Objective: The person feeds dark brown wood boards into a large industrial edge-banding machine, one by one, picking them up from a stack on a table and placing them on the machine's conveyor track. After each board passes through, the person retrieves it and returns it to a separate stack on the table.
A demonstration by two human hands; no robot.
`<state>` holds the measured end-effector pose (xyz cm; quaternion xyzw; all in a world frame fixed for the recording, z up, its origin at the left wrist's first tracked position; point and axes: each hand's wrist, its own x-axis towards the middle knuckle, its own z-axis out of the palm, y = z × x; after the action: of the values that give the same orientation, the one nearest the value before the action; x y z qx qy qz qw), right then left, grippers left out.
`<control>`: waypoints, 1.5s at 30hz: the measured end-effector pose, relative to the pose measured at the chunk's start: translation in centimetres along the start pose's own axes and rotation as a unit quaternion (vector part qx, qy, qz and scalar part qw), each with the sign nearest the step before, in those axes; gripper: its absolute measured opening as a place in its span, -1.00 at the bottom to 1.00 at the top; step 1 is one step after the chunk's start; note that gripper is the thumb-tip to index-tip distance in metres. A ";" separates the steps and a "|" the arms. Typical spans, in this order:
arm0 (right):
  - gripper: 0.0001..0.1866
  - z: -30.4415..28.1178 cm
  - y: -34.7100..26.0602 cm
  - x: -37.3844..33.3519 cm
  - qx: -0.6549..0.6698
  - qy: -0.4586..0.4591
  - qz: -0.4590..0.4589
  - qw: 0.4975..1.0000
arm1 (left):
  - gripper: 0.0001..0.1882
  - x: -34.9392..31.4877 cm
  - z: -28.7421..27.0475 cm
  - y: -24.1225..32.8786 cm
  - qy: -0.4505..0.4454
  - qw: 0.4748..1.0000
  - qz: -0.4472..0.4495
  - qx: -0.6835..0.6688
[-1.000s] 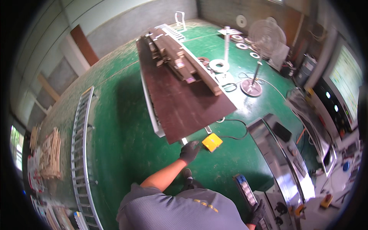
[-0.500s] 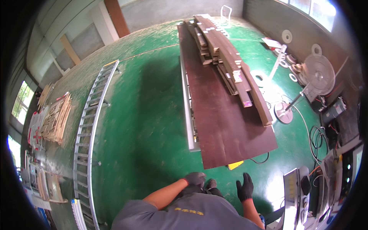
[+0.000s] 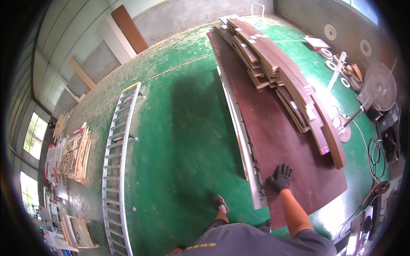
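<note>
My right hand (image 3: 281, 178), in a dark grey glove with a red cuff, is stretched out over the near end of a dark brown board (image 3: 316, 187). Its fingers are spread and it holds nothing; whether the palm rests on the surface I cannot tell. Long brown planks (image 3: 294, 85) lie stacked along the right and far part of this board, the closest plank ends just beyond my right hand. Of my left arm only a small bit (image 3: 177, 249) shows at the lower edge, beside my grey shirt; the fingers are hidden.
Under the board's left side runs a pale metal frame (image 3: 239, 128). An aluminium ladder (image 3: 115, 170) lies on the green floor to the left, with a pile of wood strips (image 3: 77, 155) beyond. At right are a standing fan (image 3: 378, 87), coiled cables (image 3: 376, 158) and rolls of edging (image 3: 331, 64).
I have come closer to the board's near left corner. My right hand has moved forward from beside my body to over the board. My left hand has dropped almost out of sight.
</note>
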<state>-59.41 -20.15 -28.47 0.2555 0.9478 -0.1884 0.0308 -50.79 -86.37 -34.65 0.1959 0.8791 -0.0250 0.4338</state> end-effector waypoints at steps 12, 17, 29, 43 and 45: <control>-0.06 -2.6 -8.5 9.5 0.031 -0.032 0.257 0.965 | -0.55 30.0 -35.5 -10.3 0.250 0.922 0.143 -0.259; -0.05 -2.0 -12.1 16.0 0.013 -0.023 0.290 0.957 | -0.25 36.0 -61.1 1.1 0.057 0.910 0.181 -0.368; 0.01 -3.5 -23.3 43.7 0.034 -0.045 0.321 0.945 | -0.12 57.5 -104.5 13.2 0.069 0.925 0.372 -0.032; -0.26 3.7 -29.0 62.3 0.031 -0.027 0.605 0.795 | -0.05 100.5 -146.1 39.1 0.050 0.748 0.340 0.567; -0.28 1.5 -33.1 68.6 0.059 0.028 0.607 0.792 | -0.08 105.3 -147.8 39.0 0.043 0.686 0.459 0.563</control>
<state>-135.37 -14.74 -29.18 0.7850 0.5851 -0.1789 0.0972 -205.42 15.15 -19.10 0.7831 0.5174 -0.3051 0.1611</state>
